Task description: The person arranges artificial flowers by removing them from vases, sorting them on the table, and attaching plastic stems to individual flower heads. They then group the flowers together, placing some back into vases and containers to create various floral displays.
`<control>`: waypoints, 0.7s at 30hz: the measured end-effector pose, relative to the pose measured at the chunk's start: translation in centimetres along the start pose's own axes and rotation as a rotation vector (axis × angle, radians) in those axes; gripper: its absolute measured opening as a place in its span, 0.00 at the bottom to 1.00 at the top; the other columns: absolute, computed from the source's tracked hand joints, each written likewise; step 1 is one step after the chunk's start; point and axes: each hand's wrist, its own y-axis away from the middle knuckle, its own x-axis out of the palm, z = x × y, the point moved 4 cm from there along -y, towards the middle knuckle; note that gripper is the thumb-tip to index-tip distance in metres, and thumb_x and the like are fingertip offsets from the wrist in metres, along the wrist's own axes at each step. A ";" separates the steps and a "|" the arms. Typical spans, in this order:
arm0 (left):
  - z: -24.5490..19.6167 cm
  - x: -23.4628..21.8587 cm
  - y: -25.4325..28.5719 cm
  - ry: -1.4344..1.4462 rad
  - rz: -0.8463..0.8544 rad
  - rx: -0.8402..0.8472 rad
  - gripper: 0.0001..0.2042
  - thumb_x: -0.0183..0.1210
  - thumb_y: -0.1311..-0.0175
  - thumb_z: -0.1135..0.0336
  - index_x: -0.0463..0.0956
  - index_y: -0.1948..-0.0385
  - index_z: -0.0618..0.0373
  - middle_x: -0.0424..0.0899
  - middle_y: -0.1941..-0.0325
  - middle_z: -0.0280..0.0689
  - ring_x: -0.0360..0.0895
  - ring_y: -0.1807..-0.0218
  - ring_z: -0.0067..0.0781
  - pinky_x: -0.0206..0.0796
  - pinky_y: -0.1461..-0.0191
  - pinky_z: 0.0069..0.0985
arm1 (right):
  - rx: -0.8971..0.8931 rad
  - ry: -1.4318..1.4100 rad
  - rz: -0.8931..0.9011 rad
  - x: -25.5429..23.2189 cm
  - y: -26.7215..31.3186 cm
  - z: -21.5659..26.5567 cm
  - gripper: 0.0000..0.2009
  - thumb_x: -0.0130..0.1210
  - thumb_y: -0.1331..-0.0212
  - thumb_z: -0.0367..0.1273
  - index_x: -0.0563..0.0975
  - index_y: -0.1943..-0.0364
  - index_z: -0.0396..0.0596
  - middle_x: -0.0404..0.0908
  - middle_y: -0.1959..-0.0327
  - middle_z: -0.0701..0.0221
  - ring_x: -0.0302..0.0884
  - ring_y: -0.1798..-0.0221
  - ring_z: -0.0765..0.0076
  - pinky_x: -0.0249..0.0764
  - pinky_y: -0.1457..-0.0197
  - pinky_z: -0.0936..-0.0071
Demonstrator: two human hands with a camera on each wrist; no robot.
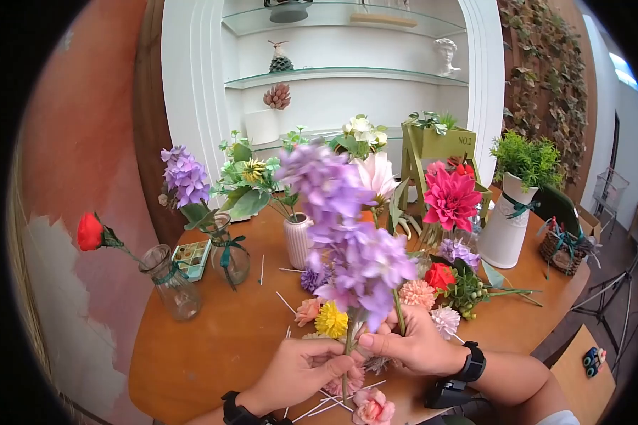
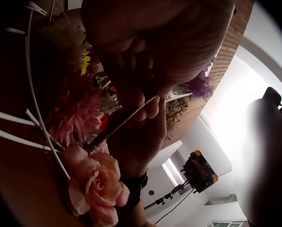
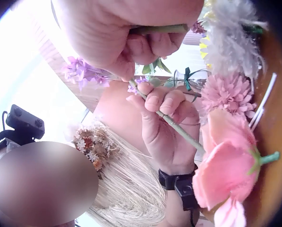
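Tall purple artificial flowers (image 1: 365,258) stand upright before me in the head view, their upper blossoms blurred. My left hand (image 1: 301,372) pinches their green stem (image 3: 174,126) low down, between thumb and fingers. Higher up, my right hand (image 1: 418,343) has its thumb and fingertips at the same stem, just under the blossoms. A second green stem (image 3: 160,29) runs through the curled fingers of the right hand (image 3: 131,42); its top is hidden behind the purple blossoms in the head view. Below the hands lies a pink rose head (image 1: 373,407).
Loose flower heads, including a yellow one (image 1: 331,320), and white sticks (image 1: 326,407) lie around the hands. Glass bottles (image 1: 170,283), a ribbed vase (image 1: 299,241) and a white pitcher (image 1: 505,230) stand farther back on the wooden table (image 1: 191,361). A wicker basket (image 1: 561,249) sits right.
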 end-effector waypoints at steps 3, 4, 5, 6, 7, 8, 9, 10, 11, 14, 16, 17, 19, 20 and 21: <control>-0.1 0.0 0.0 -0.063 0.032 0.008 0.10 0.56 0.32 0.70 0.80 0.60 0.69 0.85 0.68 0.37 0.80 0.71 0.19 0.73 0.68 0.16 | -0.046 -0.090 0.011 -0.1 -0.1 -0.7 0.05 0.59 0.37 0.30 0.77 0.65 0.45 0.60 0.81 0.88 0.52 0.76 0.92 0.52 0.73 0.87; -0.1 0.0 0.0 -0.065 0.034 0.007 0.10 0.56 0.32 0.70 0.80 0.60 0.69 0.85 0.68 0.37 0.80 0.71 0.19 0.73 0.68 0.16 | -0.028 -0.104 0.015 0.0 0.0 -0.6 0.05 0.59 0.37 0.30 0.76 0.66 0.46 0.60 0.81 0.88 0.53 0.76 0.92 0.52 0.73 0.87; -0.1 0.0 0.0 -0.058 0.034 -0.015 0.10 0.56 0.32 0.69 0.80 0.60 0.68 0.85 0.67 0.38 0.80 0.71 0.18 0.73 0.68 0.16 | -0.010 -0.117 0.020 0.1 0.0 -0.5 0.05 0.58 0.37 0.30 0.75 0.67 0.46 0.61 0.81 0.88 0.53 0.76 0.92 0.52 0.72 0.87; 0.0 0.0 0.0 -0.052 0.033 -0.035 0.10 0.56 0.32 0.69 0.80 0.60 0.68 0.85 0.67 0.38 0.80 0.71 0.18 0.72 0.68 0.16 | -0.011 -0.118 0.020 0.2 0.1 -0.3 0.05 0.58 0.37 0.30 0.75 0.67 0.46 0.61 0.81 0.88 0.53 0.76 0.92 0.52 0.72 0.87; 0.0 0.0 0.1 -0.053 0.034 -0.036 0.10 0.56 0.32 0.69 0.80 0.60 0.68 0.85 0.67 0.38 0.80 0.71 0.18 0.72 0.68 0.16 | 0.014 -0.131 0.014 0.3 0.1 -0.2 0.05 0.58 0.36 0.30 0.75 0.67 0.46 0.61 0.81 0.88 0.53 0.77 0.92 0.52 0.73 0.86; 0.1 0.0 0.1 -0.045 0.033 -0.049 0.10 0.56 0.32 0.68 0.80 0.60 0.68 0.85 0.67 0.38 0.79 0.71 0.17 0.72 0.68 0.15 | 0.038 -0.144 0.008 0.3 0.1 -0.2 0.06 0.58 0.36 0.31 0.75 0.67 0.46 0.61 0.81 0.87 0.53 0.77 0.92 0.52 0.73 0.86; 0.2 -0.1 0.1 -0.037 0.031 -0.061 0.10 0.56 0.32 0.68 0.80 0.60 0.68 0.86 0.67 0.38 0.79 0.71 0.17 0.72 0.68 0.15 | 0.037 -0.145 0.008 0.3 0.1 -0.3 0.06 0.58 0.36 0.31 0.75 0.67 0.46 0.61 0.81 0.87 0.53 0.77 0.92 0.52 0.73 0.86; 0.3 -0.1 0.1 -0.037 0.031 -0.062 0.10 0.56 0.32 0.68 0.80 0.60 0.68 0.86 0.67 0.38 0.79 0.71 0.17 0.72 0.68 0.15 | 0.024 -0.158 0.001 0.3 0.1 -0.5 0.06 0.58 0.36 0.31 0.75 0.67 0.46 0.62 0.81 0.87 0.53 0.77 0.92 0.52 0.73 0.86; 0.4 0.0 0.1 -0.027 0.031 -0.066 0.11 0.56 0.31 0.67 0.80 0.60 0.67 0.86 0.67 0.37 0.79 0.71 0.17 0.72 0.68 0.15 | 0.012 -0.171 -0.006 0.3 0.1 -0.5 0.06 0.58 0.36 0.31 0.75 0.67 0.45 0.62 0.82 0.87 0.53 0.77 0.91 0.52 0.74 0.86; 0.3 0.0 0.1 -0.013 0.030 -0.075 0.11 0.56 0.31 0.66 0.80 0.60 0.67 0.86 0.67 0.37 0.79 0.71 0.16 0.72 0.68 0.15 | 0.036 -0.192 -0.006 0.3 0.2 0.0 0.05 0.58 0.36 0.30 0.75 0.67 0.45 0.62 0.82 0.87 0.52 0.78 0.91 0.51 0.74 0.86; 0.2 0.0 0.2 -0.009 0.029 -0.079 0.11 0.56 0.31 0.66 0.80 0.60 0.67 0.86 0.67 0.37 0.79 0.71 0.16 0.72 0.68 0.15 | 0.024 -0.198 -0.012 0.4 0.3 0.0 0.05 0.58 0.36 0.30 0.75 0.67 0.45 0.62 0.82 0.87 0.52 0.78 0.91 0.51 0.74 0.86; 0.2 0.0 0.1 -0.010 0.032 -0.076 0.11 0.56 0.31 0.66 0.80 0.60 0.67 0.86 0.66 0.37 0.79 0.71 0.16 0.72 0.68 0.15 | 0.012 -0.203 -0.018 0.4 0.3 0.0 0.05 0.57 0.36 0.30 0.75 0.67 0.45 0.62 0.81 0.87 0.52 0.78 0.91 0.51 0.74 0.86; 0.1 0.0 0.2 -0.011 0.035 -0.073 0.11 0.56 0.31 0.66 0.80 0.59 0.67 0.86 0.66 0.37 0.79 0.71 0.16 0.72 0.68 0.14 | 0.024 -0.207 -0.025 0.3 0.4 0.1 0.05 0.57 0.36 0.30 0.74 0.67 0.45 0.62 0.81 0.87 0.52 0.78 0.91 0.51 0.74 0.86; 0.0 0.1 0.2 -0.006 0.034 -0.084 0.11 0.56 0.31 0.66 0.80 0.59 0.67 0.86 0.66 0.37 0.79 0.71 0.16 0.72 0.68 0.15 | 0.037 -0.212 -0.032 0.3 0.4 0.1 0.05 0.57 0.36 0.30 0.74 0.67 0.45 0.62 0.81 0.87 0.53 0.78 0.91 0.51 0.74 0.86; 0.0 0.1 0.2 -0.001 0.033 -0.095 0.11 0.56 0.31 0.66 0.80 0.59 0.67 0.86 0.66 0.37 0.79 0.70 0.16 0.73 0.67 0.15 | 0.037 -0.211 -0.032 0.3 0.4 0.1 0.05 0.57 0.36 0.30 0.74 0.67 0.45 0.62 0.81 0.87 0.53 0.78 0.91 0.51 0.74 0.86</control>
